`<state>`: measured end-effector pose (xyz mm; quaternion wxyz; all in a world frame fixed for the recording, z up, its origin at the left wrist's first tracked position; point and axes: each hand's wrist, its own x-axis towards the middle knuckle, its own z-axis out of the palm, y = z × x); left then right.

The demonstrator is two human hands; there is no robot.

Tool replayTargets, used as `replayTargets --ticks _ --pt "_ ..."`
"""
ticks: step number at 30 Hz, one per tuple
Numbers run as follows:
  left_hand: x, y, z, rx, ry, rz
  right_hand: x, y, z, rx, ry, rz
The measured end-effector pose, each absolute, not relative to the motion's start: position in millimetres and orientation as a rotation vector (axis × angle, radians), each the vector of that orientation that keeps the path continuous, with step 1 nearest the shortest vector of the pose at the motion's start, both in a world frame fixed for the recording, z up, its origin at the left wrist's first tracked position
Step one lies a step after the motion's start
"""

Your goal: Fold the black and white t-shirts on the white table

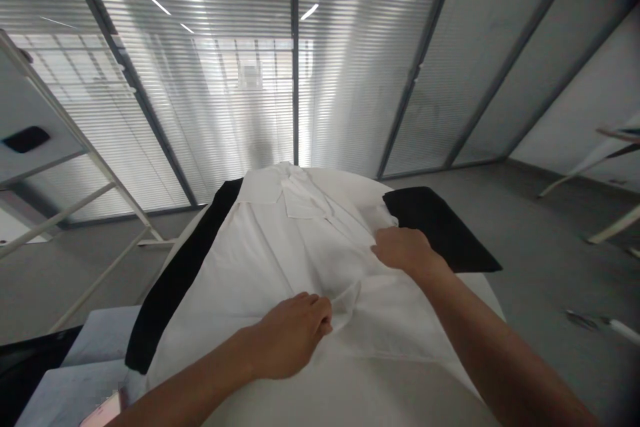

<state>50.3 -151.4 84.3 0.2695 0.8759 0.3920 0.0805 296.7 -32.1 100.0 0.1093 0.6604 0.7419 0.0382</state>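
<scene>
A white shirt point(245, 260) with a collar and black sleeves lies spread over a white table point(370, 387), its collar at the far end. One black sleeve point(185, 280) runs down along the left side. The other black sleeve point(440, 227) sticks out flat to the right. My left hand point(295, 333) is closed on the white cloth near the middle front, where the fabric bunches into folds. Farther off, my right hand point(403, 248) pinches the shirt's right side, close to that black sleeve. Creases run between the two hands. The fingertips are partly hidden.
Grey-blue padded seats point(100, 337) stand at the lower left, with a pink phone point(105, 410) on one. A whiteboard on a white frame point(113, 180) is at left. Glass partitions with blinds point(340, 93) rise behind the table. White furniture legs point(615, 223) show at right.
</scene>
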Motion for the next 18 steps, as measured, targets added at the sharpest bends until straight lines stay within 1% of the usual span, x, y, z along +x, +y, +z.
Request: replayTargets --ticks 5,9,12,13,15,18 --pt "46.4 -148.6 79.4 2.462 1.105 0.225 262.7 -25.2 59.7 2.004 2.325 0.306" --pt "6.5 -125.9 67.4 2.508 1.415 0.306 259.5 -27.1 26.7 2.072 2.350 0.388" --pt "-28.1 -103.5 49.2 2.478 1.702 0.284 265.1 -29.6 22.6 2.095 2.370 0.435" --pt "-36.5 -97.6 43.3 2.464 1.732 0.274 266.6 -30.6 24.1 2.083 2.389 0.455" --pt "-45.9 -90.1 34.4 2.474 1.734 0.298 268.6 -33.3 28.7 1.939 2.513 0.472" --pt "-45.5 -86.9 29.7 2.536 1.677 0.355 270.3 -38.5 33.3 1.528 2.783 0.339"
